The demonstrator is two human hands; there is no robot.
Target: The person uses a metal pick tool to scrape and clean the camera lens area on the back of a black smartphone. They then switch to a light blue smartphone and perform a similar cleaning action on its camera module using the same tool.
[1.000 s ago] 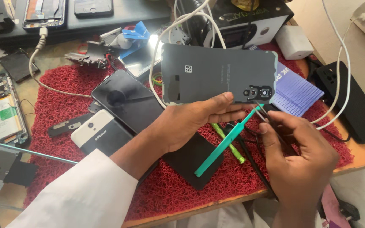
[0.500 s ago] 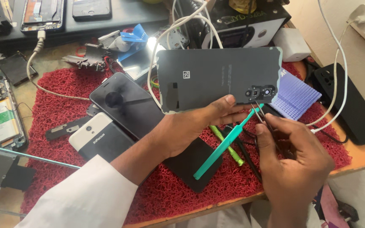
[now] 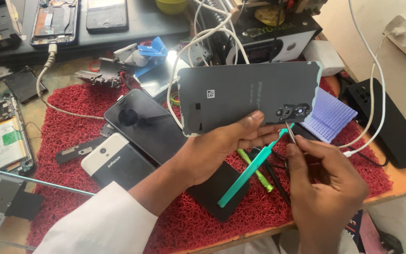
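Cluttered with phones on a red mat, the tabletop lies below the left hand, which has raised the grey back cover, its small white square label above the thumb, while the right hand pinches tweezers beside a teal pry tool.

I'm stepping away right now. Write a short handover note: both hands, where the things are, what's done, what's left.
Left hand: holds the grey phone back cover up above the red mat, with a teal pry tool tucked along its fingers.
Right hand: pinches thin metal tweezers, tip just below the cover's camera cutout.
Done: cover is off any phone.
Left: work at the cutout looks unfinished.
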